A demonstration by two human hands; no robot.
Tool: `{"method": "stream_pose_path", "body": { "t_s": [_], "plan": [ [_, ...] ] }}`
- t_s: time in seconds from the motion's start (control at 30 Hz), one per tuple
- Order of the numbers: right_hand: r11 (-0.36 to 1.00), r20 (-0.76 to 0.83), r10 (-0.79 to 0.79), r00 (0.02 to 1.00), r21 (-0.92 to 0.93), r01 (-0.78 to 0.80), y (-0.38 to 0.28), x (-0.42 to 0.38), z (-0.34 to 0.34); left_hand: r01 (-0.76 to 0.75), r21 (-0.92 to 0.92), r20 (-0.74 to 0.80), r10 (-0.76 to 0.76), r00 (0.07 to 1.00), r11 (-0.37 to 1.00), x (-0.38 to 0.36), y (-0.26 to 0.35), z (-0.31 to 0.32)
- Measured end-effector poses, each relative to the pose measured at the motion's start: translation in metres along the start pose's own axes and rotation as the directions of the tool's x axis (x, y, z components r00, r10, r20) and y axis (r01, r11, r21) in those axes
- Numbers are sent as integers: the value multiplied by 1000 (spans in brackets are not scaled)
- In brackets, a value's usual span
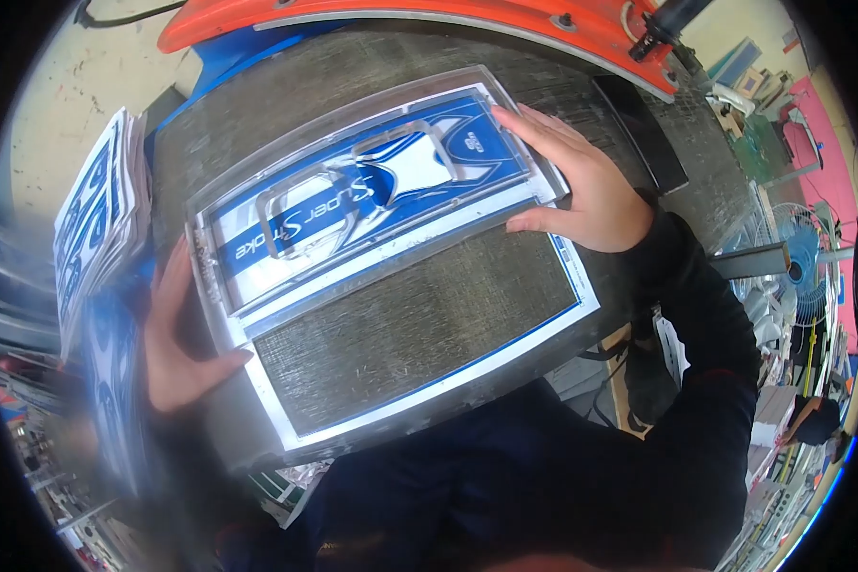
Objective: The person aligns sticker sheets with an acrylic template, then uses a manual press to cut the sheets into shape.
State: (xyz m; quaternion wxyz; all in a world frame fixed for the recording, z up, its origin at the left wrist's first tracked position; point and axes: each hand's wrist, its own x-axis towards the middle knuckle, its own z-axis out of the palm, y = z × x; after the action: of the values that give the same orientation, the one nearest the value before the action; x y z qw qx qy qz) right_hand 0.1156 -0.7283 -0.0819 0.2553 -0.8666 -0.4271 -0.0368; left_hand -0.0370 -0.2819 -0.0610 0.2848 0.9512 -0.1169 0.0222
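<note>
A clear plastic cutting die (338, 276) with raised frames lies tilted across a printed sheet (429, 367) on the dark work board. Blue and white "Super Stroke" artwork shows through it. The sheet's nearer half is a cut-out window, with the board visible inside its white border. My right hand (586, 181) grips the die's right end, fingers along the end and thumb at the near corner. At the left end my left hand (176, 334) is closed round the edge, its thumb on the near corner. Part of the left hand is blurred.
A stack of blue-and-white printed sheets (100, 219) stands at the left of the dark board (248, 110). An orange machine arm (429, 11) spans the far side. A flat black bar (642, 133) lies to the right. Beyond are a fan (799, 253) and a person (818, 421).
</note>
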Motion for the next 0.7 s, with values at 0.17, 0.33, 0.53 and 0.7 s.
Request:
{"method": "stream_pose_path", "body": {
  "t_s": [0.17,0.33,0.53,0.7],
  "plan": [
    [1000,17,7,1000,15,-7,-6,3,-8,31,63,0,-31,1000,998,-1,6,-2],
    [998,32,18,999,63,-20,-6,7,-4,-1,59,-35,3,999,998,-6,-1,0],
    [997,31,54,998,57,-56,1,3,0,-21,75,-47,25,999,997,-8,-5,2],
    [997,35,57,998,41,-58,0,3,-2,-30,88,-39,33,999,996,-7,-4,2]
  ]
}}
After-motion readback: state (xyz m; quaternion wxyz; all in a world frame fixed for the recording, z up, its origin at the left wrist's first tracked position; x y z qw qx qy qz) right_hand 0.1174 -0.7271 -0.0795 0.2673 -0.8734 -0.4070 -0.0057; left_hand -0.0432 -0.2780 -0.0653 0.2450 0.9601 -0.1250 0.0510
